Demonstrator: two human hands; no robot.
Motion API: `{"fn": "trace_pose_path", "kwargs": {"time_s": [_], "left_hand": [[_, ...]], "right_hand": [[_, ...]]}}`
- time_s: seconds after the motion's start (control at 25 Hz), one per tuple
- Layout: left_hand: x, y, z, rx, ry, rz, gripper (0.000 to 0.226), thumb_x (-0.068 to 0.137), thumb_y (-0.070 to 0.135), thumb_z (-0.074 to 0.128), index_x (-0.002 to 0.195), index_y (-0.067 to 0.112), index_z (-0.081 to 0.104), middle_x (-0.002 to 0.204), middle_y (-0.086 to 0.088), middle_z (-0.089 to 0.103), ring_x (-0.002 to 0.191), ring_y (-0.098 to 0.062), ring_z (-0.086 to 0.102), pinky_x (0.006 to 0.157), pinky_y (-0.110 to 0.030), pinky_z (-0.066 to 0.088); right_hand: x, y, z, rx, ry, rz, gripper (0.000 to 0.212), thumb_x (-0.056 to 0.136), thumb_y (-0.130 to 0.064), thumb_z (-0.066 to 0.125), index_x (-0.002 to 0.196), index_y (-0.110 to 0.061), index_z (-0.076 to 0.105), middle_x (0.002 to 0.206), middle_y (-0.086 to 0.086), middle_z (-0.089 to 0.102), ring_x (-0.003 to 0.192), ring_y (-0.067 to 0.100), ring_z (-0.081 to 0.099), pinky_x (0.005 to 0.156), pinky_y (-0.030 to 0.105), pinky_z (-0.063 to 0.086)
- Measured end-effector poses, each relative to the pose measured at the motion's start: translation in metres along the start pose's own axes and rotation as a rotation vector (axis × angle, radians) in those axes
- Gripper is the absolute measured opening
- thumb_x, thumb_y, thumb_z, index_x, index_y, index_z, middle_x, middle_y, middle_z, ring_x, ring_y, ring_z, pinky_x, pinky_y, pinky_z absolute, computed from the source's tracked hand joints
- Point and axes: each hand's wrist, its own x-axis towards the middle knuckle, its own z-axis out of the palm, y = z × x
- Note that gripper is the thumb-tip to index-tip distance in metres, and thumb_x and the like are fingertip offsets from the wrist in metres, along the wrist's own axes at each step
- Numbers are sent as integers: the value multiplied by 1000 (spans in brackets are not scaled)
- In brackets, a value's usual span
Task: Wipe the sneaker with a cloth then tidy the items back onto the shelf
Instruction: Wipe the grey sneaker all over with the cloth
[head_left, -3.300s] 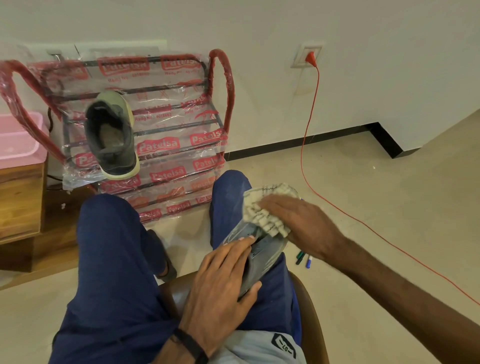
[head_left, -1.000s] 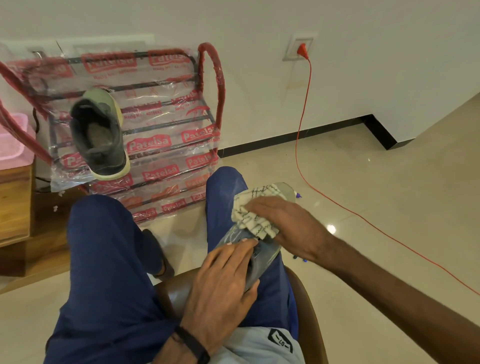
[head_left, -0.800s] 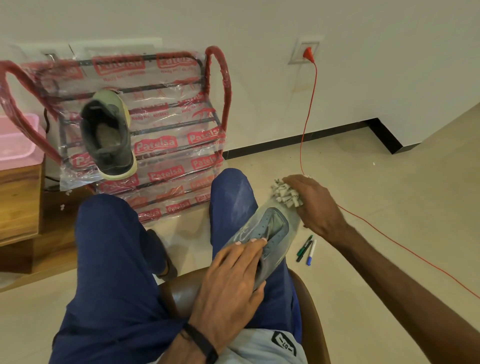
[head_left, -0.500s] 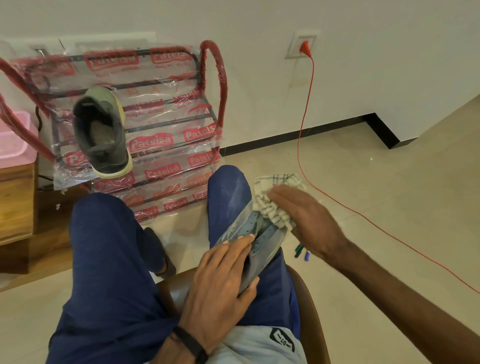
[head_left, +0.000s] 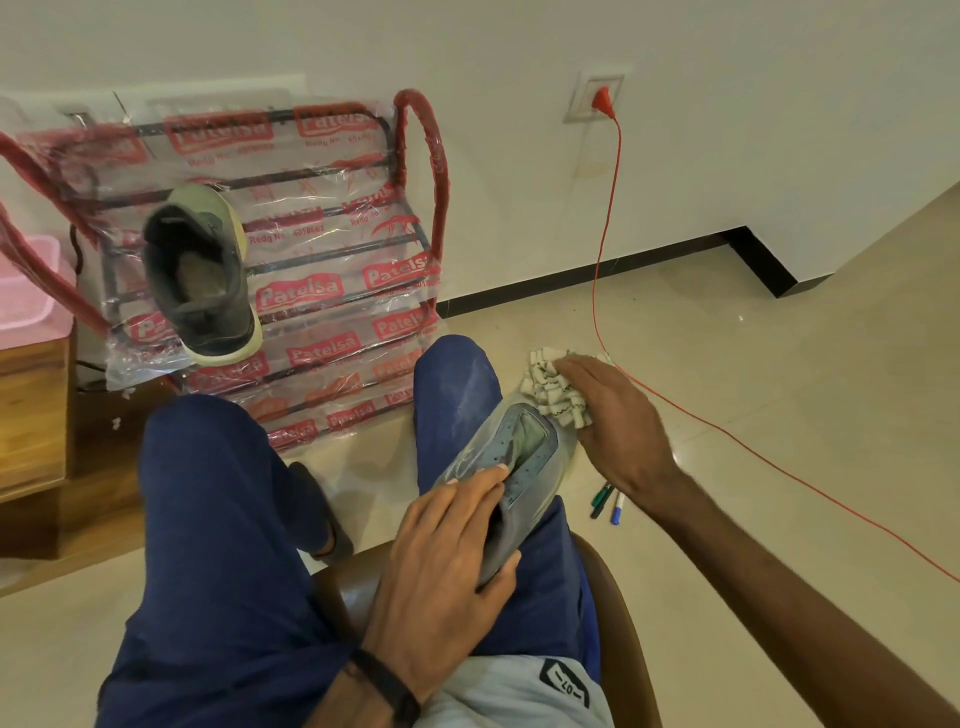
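Now the left hand grips the near end of the sneaker on the lap. Farther right, the right hand, fingers curled, presses the cloth against the shoe's far end.

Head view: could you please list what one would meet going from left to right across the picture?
Pink tub → sneaker on the shelf → left hand gripping the grey sneaker → right hand with the cloth → marker pens → red cable.

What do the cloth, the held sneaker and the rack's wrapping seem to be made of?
Cloth: soft woven fabric, bunched in folds. Sneaker: grey matte upper, probably mesh or synthetic; perforations show. Rack wrapping: clear glossy plastic film, wrinkled and reflective, with red printing.
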Motion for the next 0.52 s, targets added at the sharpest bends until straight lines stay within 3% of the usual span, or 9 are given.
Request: {"fn": "trace_pose_path", "kwargs": {"time_s": [0.08, 0.2, 0.28, 0.44, 0.52], "left_hand": [[0, 0, 1, -16, -1, -14, 59, 86, 44, 68, 137, 16, 58, 150, 11, 48, 127, -6, 48, 110, -28, 36], [-6, -4, 0, -44, 24, -54, 57, 84, 43, 70, 133, 16, 60, 148, 11, 50, 124, -6, 48, 109, -25, 35], [-6, -4, -1, -24, 17, -48, 57, 85, 44, 68, 134, 16, 59, 148, 11, 49, 124, -6, 48, 109, -25, 35], [0, 3, 1, -1, 14, -10, 59, 84, 42, 69, 137, 17, 58, 149, 12, 48, 127, -6, 48, 109, -28, 35], [-2, 3, 3, -34, 24, -40, 60, 82, 40, 73, 136, 18, 59, 149, 12, 49, 127, -6, 48, 108, -28, 36]], "right_hand": [[0, -15, 2, 23, -11, 21, 67, 72, 1, 82, 134, -10, 61, 136, 11, 62, 125, 31, 58, 105, 46, 50], [-22, -37, 1, 85, -100, -207, 68, 74, -7, 82, 137, -12, 58, 138, 8, 61, 128, 27, 56, 112, 41, 43], [-19, -35, -3, -10, -75, -282, 72, 69, -10, 86, 135, -11, 60, 134, 10, 64, 124, 28, 60, 108, 38, 39], [12, -8, -7, -128, -19, -38, 66, 71, -7, 86, 132, -11, 61, 129, 10, 65, 117, 31, 63, 100, 43, 51], [9, -13, -7, -75, -19, -70, 69, 67, -4, 87, 131, -10, 62, 128, 11, 66, 116, 32, 63, 99, 44, 52]]}}
